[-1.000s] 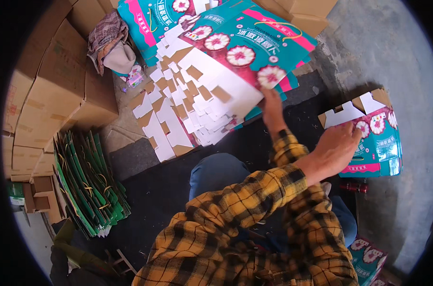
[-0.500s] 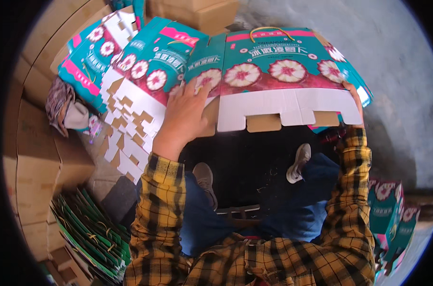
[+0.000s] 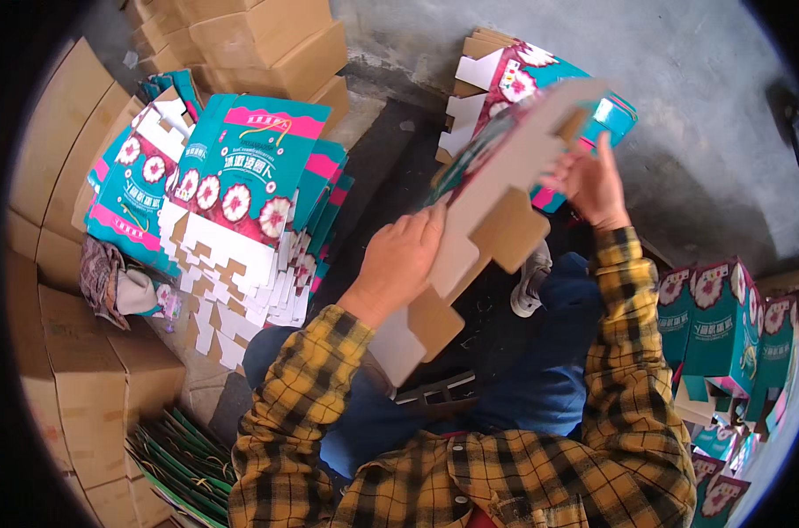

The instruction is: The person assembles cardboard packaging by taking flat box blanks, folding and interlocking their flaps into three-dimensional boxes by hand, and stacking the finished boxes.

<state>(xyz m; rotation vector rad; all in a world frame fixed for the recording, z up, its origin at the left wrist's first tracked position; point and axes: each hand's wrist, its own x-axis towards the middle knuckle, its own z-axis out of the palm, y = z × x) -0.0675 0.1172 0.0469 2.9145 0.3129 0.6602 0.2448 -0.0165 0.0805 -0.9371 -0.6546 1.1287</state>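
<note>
A folded-flat teal and dark-red carton is held up in front of me, tilted, its white and brown notched flaps turned toward me. My left hand grips its near long edge, fingers over the board and the thumb hidden. By the far right part of the carton is my right hand, fingers apart and thumb raised, slightly blurred. It seems to hold nothing; whether its fingertips touch the board I cannot tell. The carton's upper end is smeared by motion.
On the left lies a stack of flat printed cartons; more flat cartons lie ahead. Set-up boxes stand at the right. Brown boxes are piled at the back and left. A green bundle with yellow cords sits lower left.
The carton has swung from lying broadside across both hands to a steep slant. My left hand has moved right and down with it; my right hand has come off its right edge and opened.
</note>
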